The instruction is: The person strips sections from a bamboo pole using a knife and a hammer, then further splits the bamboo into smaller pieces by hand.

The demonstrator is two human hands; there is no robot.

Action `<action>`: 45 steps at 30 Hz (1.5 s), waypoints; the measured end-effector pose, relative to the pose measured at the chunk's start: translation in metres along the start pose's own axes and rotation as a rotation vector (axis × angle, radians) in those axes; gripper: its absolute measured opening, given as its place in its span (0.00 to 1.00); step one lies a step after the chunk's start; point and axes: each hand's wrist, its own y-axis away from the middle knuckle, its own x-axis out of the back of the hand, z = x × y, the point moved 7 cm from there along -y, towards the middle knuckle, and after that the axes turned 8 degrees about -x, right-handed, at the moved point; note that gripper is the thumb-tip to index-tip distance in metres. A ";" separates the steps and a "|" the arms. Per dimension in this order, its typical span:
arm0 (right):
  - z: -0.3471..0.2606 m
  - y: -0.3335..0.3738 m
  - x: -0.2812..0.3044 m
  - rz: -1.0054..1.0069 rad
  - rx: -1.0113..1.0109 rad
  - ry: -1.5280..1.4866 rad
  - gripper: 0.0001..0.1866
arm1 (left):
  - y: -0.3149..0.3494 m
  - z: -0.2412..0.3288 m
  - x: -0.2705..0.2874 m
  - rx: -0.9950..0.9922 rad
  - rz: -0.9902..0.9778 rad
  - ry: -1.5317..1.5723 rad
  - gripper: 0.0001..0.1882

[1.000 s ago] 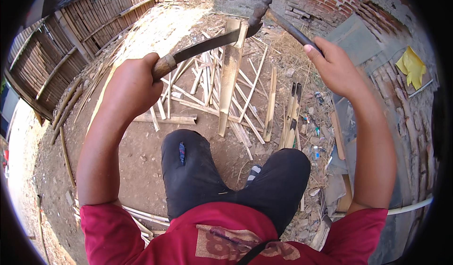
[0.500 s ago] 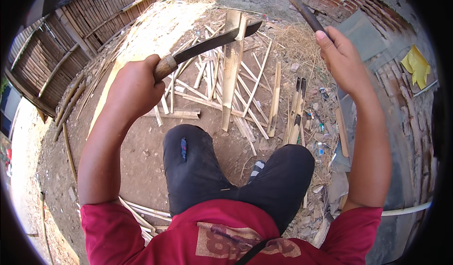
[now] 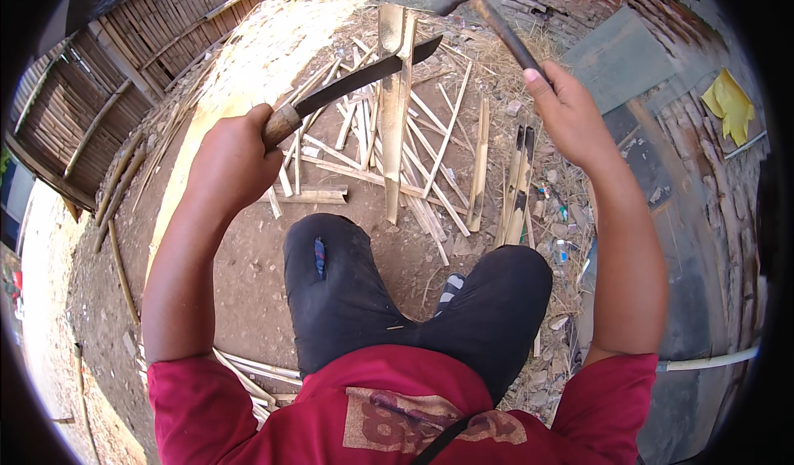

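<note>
My left hand (image 3: pixel 236 155) is closed round the wooden handle of a machete (image 3: pixel 351 80). Its dark blade runs up to the right and lies in a split near the upper end of an upright bamboo piece (image 3: pixel 394 146); the tip sticks out beyond the bamboo's right side. In my right hand (image 3: pixel 571 117), raised to the right, is a hammer (image 3: pixel 506 33) gripped by its dark handle. The hammer's head is up in the air, above and right of the machete tip, apart from blade and bamboo.
Many thin split bamboo strips (image 3: pixel 434 171) lie crisscrossed behind the upright piece. Two more bamboo pieces (image 3: pixel 478 171) stand or lean to its right. A bamboo-slat fence (image 3: pixel 190 22) is at the far left. Grey sheets (image 3: pixel 620 59) and a yellow cloth-like piece (image 3: pixel 728 105) lie by the brick wall.
The hammer and my right hand have moved left and slightly down, toward the machete. The machete and bamboo appear shifted slightly left and up in the view, the blade still in the split.
</note>
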 end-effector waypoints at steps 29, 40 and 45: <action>0.025 0.016 -0.028 -0.021 -0.112 -0.118 0.22 | 0.007 -0.009 -0.048 -0.007 -0.107 -0.030 0.08; 0.051 0.023 -0.057 -0.094 -0.215 -0.170 0.22 | 0.009 -0.022 -0.079 0.029 -0.200 -0.061 0.08; 0.051 0.030 -0.091 -0.064 -0.151 -0.231 0.23 | 0.010 -0.019 -0.080 0.020 -0.145 -0.022 0.08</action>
